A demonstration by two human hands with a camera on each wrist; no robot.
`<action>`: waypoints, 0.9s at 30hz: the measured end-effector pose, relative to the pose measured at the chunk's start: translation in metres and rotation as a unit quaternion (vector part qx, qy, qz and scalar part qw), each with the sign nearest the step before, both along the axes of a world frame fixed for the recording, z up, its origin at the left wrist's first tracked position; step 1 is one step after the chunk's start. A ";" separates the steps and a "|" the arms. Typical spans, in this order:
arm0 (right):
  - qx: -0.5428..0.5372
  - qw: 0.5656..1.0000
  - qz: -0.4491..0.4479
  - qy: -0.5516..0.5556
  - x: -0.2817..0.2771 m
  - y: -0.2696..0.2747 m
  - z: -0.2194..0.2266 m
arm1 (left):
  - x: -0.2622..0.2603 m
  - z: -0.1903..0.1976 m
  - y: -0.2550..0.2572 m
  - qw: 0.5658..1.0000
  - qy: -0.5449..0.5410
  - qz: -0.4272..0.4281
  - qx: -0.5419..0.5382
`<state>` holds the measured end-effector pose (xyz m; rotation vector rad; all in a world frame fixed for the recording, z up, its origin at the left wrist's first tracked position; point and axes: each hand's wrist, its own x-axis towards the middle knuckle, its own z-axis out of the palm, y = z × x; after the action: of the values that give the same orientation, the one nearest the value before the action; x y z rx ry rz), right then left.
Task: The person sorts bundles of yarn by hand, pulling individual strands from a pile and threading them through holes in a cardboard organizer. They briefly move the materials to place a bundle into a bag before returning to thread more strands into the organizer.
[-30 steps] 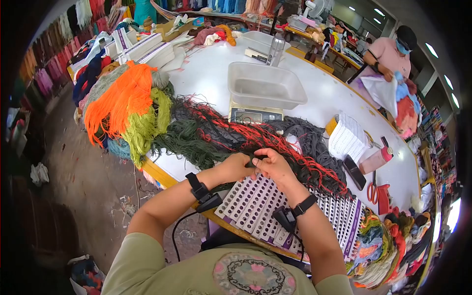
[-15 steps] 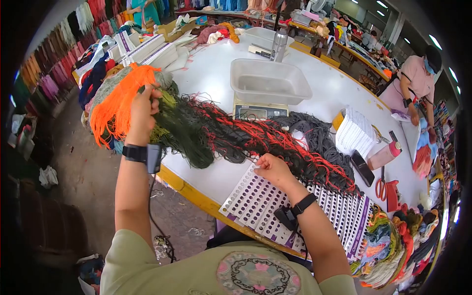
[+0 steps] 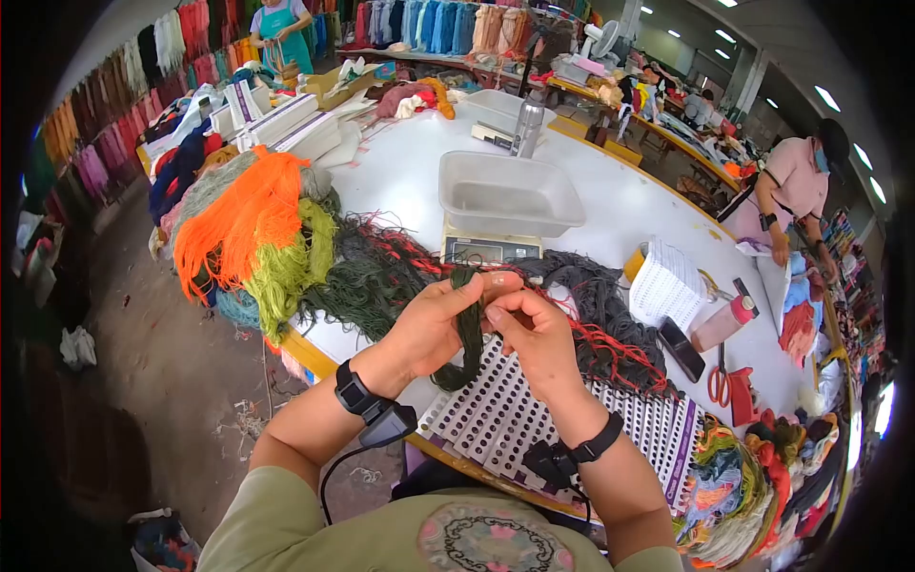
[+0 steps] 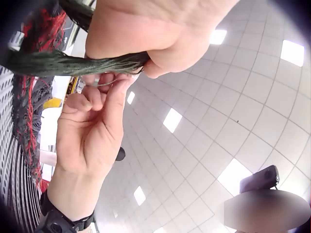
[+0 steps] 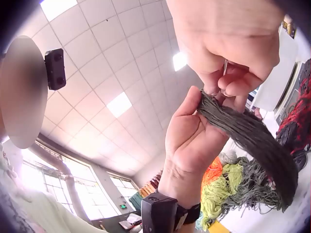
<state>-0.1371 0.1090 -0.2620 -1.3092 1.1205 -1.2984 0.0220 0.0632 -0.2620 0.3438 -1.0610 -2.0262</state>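
A skein of dark green yarn [image 3: 468, 329] hangs in a loop from my left hand [image 3: 424, 324], whose thumb and fingers grip it at the top. The right wrist view shows the skein [image 5: 257, 145] fanning out from under the left thumb and drooping to one side. My right hand [image 3: 538, 343] meets the left fingertips, its fingers curled. It pinches a thin pale strand [image 4: 105, 84], seen in the left wrist view beside the skein [image 4: 73, 65]. Below both hands lie white cards with rows of dark holes [image 3: 477, 410].
More dark green yarn [image 3: 367, 286] and red-and-black yarn [image 3: 610, 343] stretch across the table. Orange yarn [image 3: 250, 214] heaps at the left edge. Behind stands a clear bin [image 3: 510, 195] on a scale [image 3: 491, 250]. A phone [image 3: 681, 349], pink bottle [image 3: 721, 326] and scissors [image 3: 720, 386] lie right.
My left hand swung out left with dark green yarn, then came back to the right hand, the skein now looped and raised. The right hand stayed over the cards and rose slightly.
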 end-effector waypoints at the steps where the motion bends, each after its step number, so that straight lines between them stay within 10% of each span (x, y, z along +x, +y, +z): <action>1: -0.001 1.000 -0.001 0.002 -0.003 0.001 0.001 | -0.002 0.000 0.000 1.000 0.004 0.016 0.016; 5: -0.008 1.000 0.013 -0.012 -0.006 0.005 -0.001 | -0.007 0.000 0.003 1.000 -0.008 0.000 -0.018; 7: -0.154 0.969 -0.032 0.188 -0.006 0.004 -0.007 | -0.009 0.002 0.004 0.999 -0.015 0.004 -0.029; 14: -0.025 0.998 0.018 0.053 -0.013 0.009 0.001 | -0.003 0.005 0.003 0.998 0.047 -0.009 0.042; 21: -0.196 0.950 -0.021 0.240 -0.018 0.007 -0.012 | -0.012 0.001 0.007 0.999 0.045 -0.006 0.023; 24: -0.075 0.996 0.007 -0.043 -0.032 0.016 -0.002 | -0.001 -0.002 -0.003 0.995 0.071 0.010 0.076; 27: -0.053 0.937 -0.025 -0.344 -0.074 0.035 0.024 | 0.041 -0.012 -0.029 0.987 0.091 0.061 0.120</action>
<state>-0.2115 0.1441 -0.2383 -0.7841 0.5924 -1.6916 0.0632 0.0341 -0.2736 0.3315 -0.6694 -2.0335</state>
